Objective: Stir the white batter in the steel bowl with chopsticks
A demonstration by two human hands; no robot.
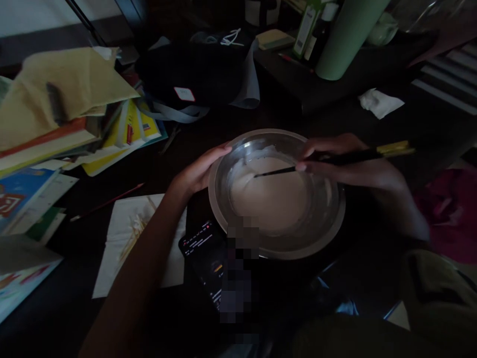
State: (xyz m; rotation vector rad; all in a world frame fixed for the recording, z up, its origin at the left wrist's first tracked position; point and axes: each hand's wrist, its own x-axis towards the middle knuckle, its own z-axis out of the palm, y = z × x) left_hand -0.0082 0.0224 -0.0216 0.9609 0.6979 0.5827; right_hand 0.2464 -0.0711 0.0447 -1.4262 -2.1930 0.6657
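A metal bowl (278,251) stands in the middle of the dark table, with a pale, milky liquid (272,199) in it. At its left rim, my left hand (203,166) is closed on the bowl, thumb on the edge and the other fingers mostly hidden behind the wall. Over the right side, my right hand (335,154) grips black chopsticks (354,157) with gold ends. Their thin tip dips into the liquid at the left of centre. Whether it is one stick or two pressed together is hard to make out in the dim light.
A lit phone (203,263) lies against the bowl's lower left. Cotton swabs (136,231) rest on white paper (173,268) beneath my left forearm. Books (126,134) pile up at left, a black bag (194,69) behind. A green cylinder (346,40) and crumpled tissue (380,103) are at right.
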